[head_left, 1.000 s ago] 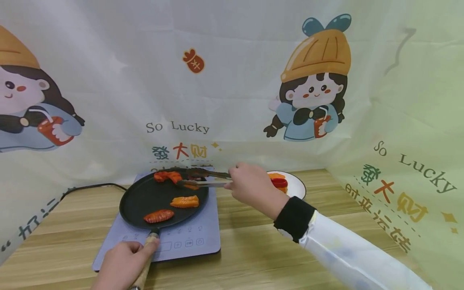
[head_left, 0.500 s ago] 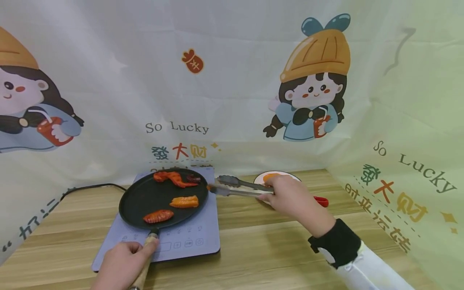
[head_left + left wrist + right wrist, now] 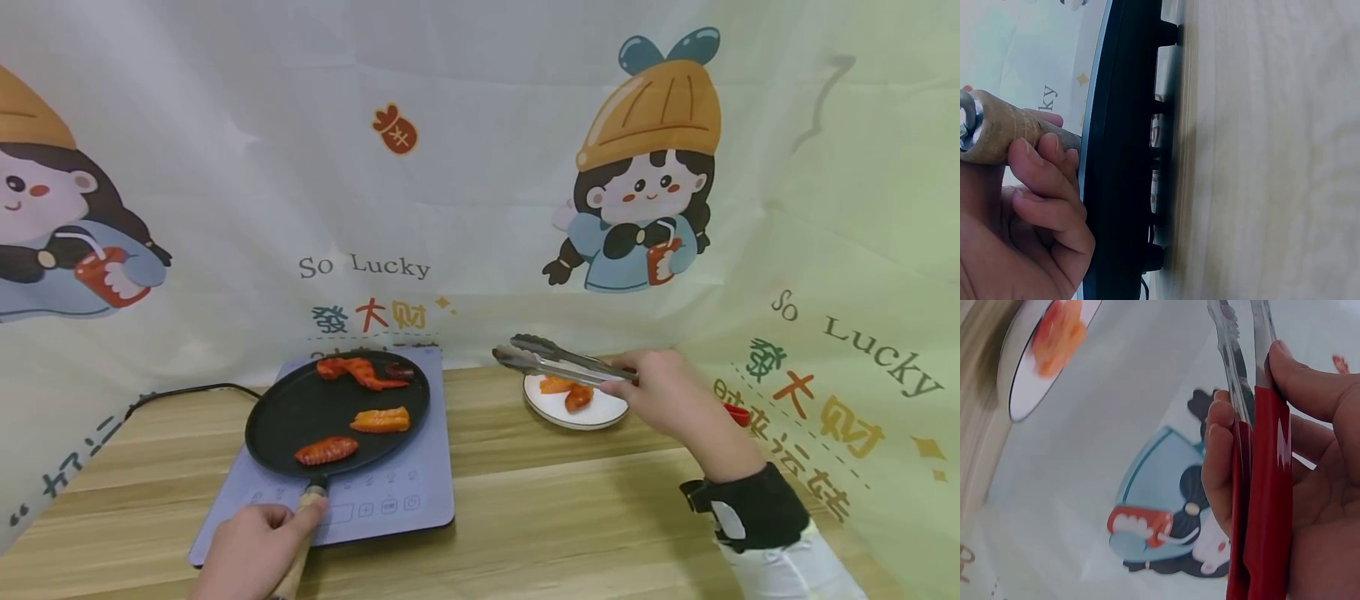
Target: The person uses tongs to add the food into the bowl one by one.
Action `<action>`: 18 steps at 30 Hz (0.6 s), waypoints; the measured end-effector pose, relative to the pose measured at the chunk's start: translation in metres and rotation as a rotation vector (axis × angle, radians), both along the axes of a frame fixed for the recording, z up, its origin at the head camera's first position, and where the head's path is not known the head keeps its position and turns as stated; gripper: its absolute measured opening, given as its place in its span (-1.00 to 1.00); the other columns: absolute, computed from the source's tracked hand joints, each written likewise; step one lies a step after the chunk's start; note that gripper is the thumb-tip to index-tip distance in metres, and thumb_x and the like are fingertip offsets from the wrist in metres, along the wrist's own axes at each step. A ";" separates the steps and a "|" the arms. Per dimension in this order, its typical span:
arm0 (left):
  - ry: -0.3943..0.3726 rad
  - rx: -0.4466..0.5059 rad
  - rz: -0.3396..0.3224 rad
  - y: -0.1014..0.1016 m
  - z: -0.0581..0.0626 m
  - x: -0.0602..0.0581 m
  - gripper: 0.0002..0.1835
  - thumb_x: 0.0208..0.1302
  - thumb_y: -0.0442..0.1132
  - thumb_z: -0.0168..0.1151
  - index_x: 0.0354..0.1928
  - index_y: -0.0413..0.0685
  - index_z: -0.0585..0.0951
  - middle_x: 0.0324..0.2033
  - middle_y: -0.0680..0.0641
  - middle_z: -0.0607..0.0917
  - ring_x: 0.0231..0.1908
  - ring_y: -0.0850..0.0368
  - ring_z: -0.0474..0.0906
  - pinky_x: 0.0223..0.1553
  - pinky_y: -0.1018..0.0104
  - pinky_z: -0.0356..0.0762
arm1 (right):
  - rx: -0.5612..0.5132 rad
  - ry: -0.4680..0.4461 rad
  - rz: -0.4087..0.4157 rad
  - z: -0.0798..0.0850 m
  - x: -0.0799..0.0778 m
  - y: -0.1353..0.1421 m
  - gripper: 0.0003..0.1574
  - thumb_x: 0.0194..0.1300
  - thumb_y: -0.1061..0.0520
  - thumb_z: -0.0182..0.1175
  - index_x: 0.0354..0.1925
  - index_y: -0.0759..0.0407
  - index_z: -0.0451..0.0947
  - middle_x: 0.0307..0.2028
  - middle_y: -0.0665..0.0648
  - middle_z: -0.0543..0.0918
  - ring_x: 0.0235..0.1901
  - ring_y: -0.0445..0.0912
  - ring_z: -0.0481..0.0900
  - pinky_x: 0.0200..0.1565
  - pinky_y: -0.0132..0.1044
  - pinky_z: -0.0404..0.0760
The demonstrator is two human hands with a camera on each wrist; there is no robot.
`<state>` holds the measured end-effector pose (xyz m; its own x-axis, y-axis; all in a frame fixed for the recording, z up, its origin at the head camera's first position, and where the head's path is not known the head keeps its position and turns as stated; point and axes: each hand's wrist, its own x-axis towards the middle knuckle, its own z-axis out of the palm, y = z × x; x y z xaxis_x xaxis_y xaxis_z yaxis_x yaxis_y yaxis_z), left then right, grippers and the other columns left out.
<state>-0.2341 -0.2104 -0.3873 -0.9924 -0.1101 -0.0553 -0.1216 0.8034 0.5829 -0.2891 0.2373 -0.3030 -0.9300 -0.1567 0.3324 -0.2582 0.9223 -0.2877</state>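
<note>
My left hand [image 3: 251,546] grips the wooden handle [image 3: 300,546] of a black frying pan [image 3: 300,408]; the left wrist view shows its fingers curled round that handle. In the pan lie a red chicken wing piece [image 3: 327,450], an orange ridged piece [image 3: 381,419], a longer red piece [image 3: 352,369] and a small dark red piece [image 3: 400,372]. My right hand [image 3: 667,396] holds red-handled metal tongs [image 3: 1270,487], whose tips stay apart with nothing between them. Below the tongs is a white plate [image 3: 551,407] bearing an orange piece [image 3: 553,385] and a reddish-brown piece [image 3: 579,398].
Under the pan sits a flat induction cooker [image 3: 416,500] with touch buttons. A black cable [image 3: 195,388] runs off to its left. The wooden table [image 3: 540,517] backs onto a printed cloth [image 3: 480,167], which also rises along the sides.
My right hand has drawn the tongs from the pan rightward to above the plate. The longer red piece stays in the pan, free of the tongs. My left hand keeps its grip.
</note>
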 end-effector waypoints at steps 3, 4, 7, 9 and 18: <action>-0.001 0.003 0.002 0.000 0.001 0.000 -0.35 0.24 0.35 0.05 -0.75 0.01 0.31 -0.79 0.09 0.20 -0.68 0.16 0.22 -0.57 0.31 0.13 | 0.006 0.007 -0.021 0.004 -0.001 0.008 -0.59 0.24 -0.01 0.31 -0.09 0.28 0.64 -0.28 0.15 0.66 -0.43 -0.02 0.48 -0.39 -0.18 0.47; -0.001 0.003 0.001 0.000 0.001 0.000 -0.35 0.24 0.35 0.05 -0.75 0.01 0.31 -0.79 0.09 0.20 -0.68 0.16 0.22 -0.57 0.31 0.13 | 0.007 0.003 -0.025 0.005 -0.001 0.011 -0.59 0.24 -0.01 0.31 -0.09 0.28 0.64 -0.27 0.16 0.66 -0.43 -0.02 0.49 -0.38 -0.17 0.47; -0.004 0.006 0.004 0.001 0.001 0.000 -0.34 0.23 0.37 0.05 -0.75 0.00 0.32 -0.80 0.09 0.21 -0.68 0.16 0.22 -0.57 0.31 0.14 | 0.001 -0.011 -0.027 0.008 -0.001 0.017 -0.58 0.24 0.00 0.31 -0.08 0.29 0.63 -0.28 0.16 0.65 -0.43 -0.01 0.48 -0.38 -0.16 0.47; -0.002 0.011 0.000 0.000 0.001 0.000 -0.33 0.23 0.38 0.04 -0.75 0.00 0.31 -0.80 0.09 0.21 -0.69 0.16 0.22 -0.57 0.31 0.13 | 0.000 -0.017 -0.019 0.009 0.000 0.021 -0.59 0.24 0.01 0.31 -0.08 0.30 0.63 -0.28 0.17 0.65 -0.41 0.00 0.49 -0.35 -0.14 0.50; -0.015 0.020 0.018 0.001 0.001 0.000 -0.35 0.23 0.35 0.07 -0.75 0.00 0.32 -0.80 0.09 0.21 -0.68 0.15 0.24 -0.56 0.32 0.17 | 0.044 -0.175 -0.058 0.016 0.008 0.044 -0.73 0.27 0.03 0.27 -0.35 0.24 0.64 -0.54 0.07 0.53 -0.57 -0.06 0.43 -0.51 -0.20 0.41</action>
<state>-0.2340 -0.2095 -0.3868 -0.9893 -0.1267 -0.0724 -0.1448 0.7890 0.5971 -0.2812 0.2816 -0.2873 -0.9809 -0.1123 0.1590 -0.1542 0.9467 -0.2830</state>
